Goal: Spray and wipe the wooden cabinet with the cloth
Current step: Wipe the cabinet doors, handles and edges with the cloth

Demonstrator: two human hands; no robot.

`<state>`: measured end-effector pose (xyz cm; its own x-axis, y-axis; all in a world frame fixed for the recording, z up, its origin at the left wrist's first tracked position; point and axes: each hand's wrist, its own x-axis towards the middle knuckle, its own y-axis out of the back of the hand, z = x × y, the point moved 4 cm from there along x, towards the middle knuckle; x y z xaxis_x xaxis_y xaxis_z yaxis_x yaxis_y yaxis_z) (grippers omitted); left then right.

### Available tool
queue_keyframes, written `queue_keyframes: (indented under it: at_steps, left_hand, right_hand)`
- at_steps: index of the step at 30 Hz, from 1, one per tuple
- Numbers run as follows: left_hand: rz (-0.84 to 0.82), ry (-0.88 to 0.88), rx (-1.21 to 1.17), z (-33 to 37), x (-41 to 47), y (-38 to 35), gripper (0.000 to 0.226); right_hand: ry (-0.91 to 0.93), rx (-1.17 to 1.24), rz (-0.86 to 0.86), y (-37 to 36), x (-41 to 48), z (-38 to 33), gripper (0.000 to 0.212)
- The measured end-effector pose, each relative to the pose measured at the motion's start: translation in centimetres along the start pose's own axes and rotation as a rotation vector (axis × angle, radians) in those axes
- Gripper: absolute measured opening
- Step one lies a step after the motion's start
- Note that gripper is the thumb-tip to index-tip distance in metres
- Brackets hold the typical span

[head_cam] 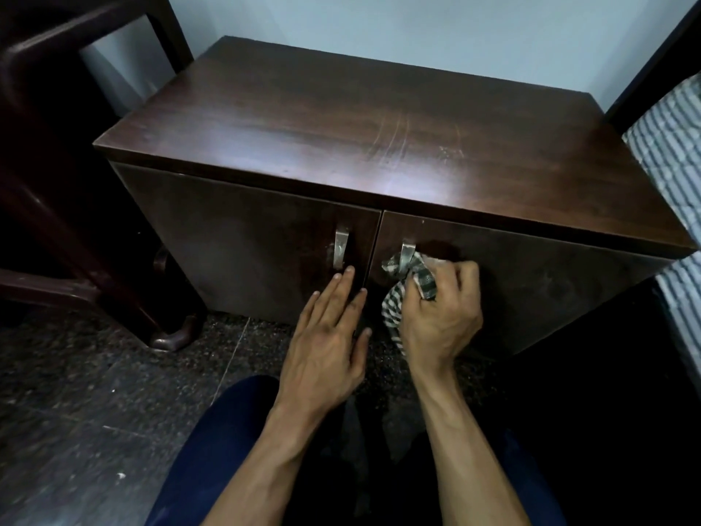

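A low dark wooden cabinet [360, 131] with two front doors stands against the pale wall. Each door carries a metal handle, the left handle [340, 246] and the right handle [407, 252]. My right hand [442, 317] grips a green-and-white checked cloth [402, 294] and presses it on the right door beside its handle. My left hand [326, 339] lies flat with fingers spread on the left door, just below its handle. No spray bottle is in view.
A dark plastic chair [76, 184] stands close on the left, its leg near the cabinet's corner. A striped mattress [679, 153] borders the right side. The floor [95, 392] is dark speckled stone. My knees in blue trousers [212, 449] fill the bottom.
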<state>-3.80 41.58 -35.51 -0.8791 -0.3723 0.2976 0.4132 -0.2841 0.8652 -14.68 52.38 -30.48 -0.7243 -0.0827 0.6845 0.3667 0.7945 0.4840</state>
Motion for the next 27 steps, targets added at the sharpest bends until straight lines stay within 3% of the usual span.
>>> queue_keyframes:
  at_steps: [9,18,27]
  left_hand:
    - [-0.021,-0.009,-0.016,0.5,0.1,-0.3,0.058]
    - [0.065,-0.014,-0.044,2.5,1.4,1.0,0.060]
    - [0.133,0.046,0.151,2.6,1.8,1.9,0.057]
  right_hand:
    - [0.192,0.009,-0.128,-0.8,-1.4,1.2,0.036]
    - [0.126,-0.039,-0.219,0.6,0.2,-0.6,0.032]
    - [0.164,-0.125,-0.173,0.1,-0.9,0.2,0.029]
